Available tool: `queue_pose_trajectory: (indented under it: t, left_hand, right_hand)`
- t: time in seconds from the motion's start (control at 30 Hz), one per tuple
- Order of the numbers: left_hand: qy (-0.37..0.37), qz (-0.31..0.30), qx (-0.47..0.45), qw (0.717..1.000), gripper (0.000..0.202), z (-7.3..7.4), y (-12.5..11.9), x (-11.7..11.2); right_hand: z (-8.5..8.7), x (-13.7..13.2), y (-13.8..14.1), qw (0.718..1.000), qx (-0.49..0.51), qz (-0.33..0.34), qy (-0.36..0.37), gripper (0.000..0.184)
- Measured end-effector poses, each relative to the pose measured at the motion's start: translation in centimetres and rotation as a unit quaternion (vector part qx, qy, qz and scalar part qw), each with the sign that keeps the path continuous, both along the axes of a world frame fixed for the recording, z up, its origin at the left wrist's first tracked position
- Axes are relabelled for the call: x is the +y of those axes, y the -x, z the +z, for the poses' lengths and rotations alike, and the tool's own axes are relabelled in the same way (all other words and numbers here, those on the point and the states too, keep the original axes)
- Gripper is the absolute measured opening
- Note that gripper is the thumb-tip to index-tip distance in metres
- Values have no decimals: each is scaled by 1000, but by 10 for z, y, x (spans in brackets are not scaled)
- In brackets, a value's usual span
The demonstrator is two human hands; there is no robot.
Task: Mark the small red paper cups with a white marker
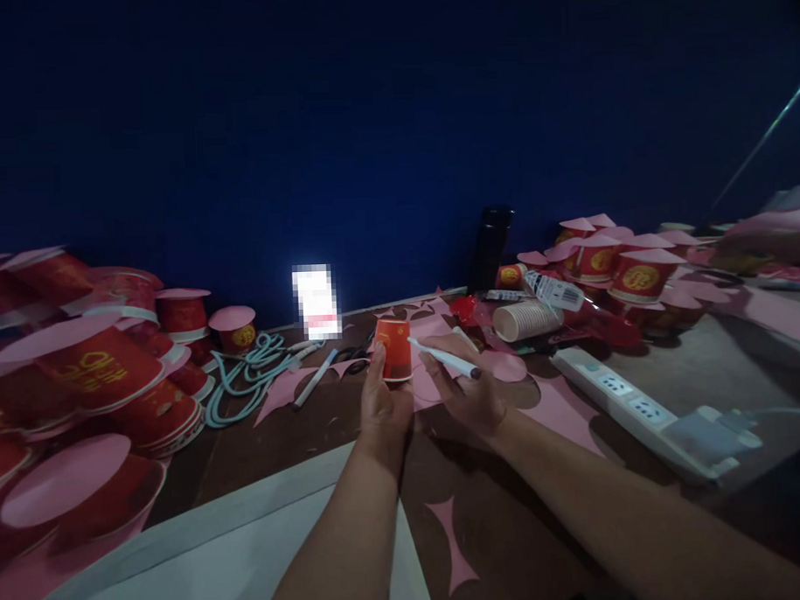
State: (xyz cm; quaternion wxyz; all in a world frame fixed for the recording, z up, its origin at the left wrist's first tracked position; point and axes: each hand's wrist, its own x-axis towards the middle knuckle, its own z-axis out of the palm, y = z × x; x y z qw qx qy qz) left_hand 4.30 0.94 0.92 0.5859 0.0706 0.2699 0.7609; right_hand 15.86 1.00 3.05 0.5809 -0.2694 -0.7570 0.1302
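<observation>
A red paper cup [395, 347] stands upside down on a sheet of pink paper [433, 382] in the middle of the brown table. My left hand [382, 397] is wrapped round the cup's left side. My right hand [463, 381] holds a white marker pen [443, 357] with a dark cap, its tip against the right side of the cup.
Red cups covered with pink paper discs are heaped at the left [87, 368] and at the back right [635, 274]. A stack of plain cups [525, 320] lies on its side. A white power strip [630, 406], a coiled teal cable [245, 375], another pen [314, 379], scissors [349, 354], a black flask [491, 244] and pink scraps lie around.
</observation>
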Motion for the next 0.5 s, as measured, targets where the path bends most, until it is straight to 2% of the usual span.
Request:
queue_pose_trajectory:
  t: [0.13,0.5]
  left_hand:
    - [-8,-7,-48,999,20,-1,-4,0]
    - [16,2,-57,998,15,-4,-6,0]
  right_hand:
    - [0,0,1,999,-23,-4,-24,22]
    - [-4,3,2,997,-48,-18,-49,25]
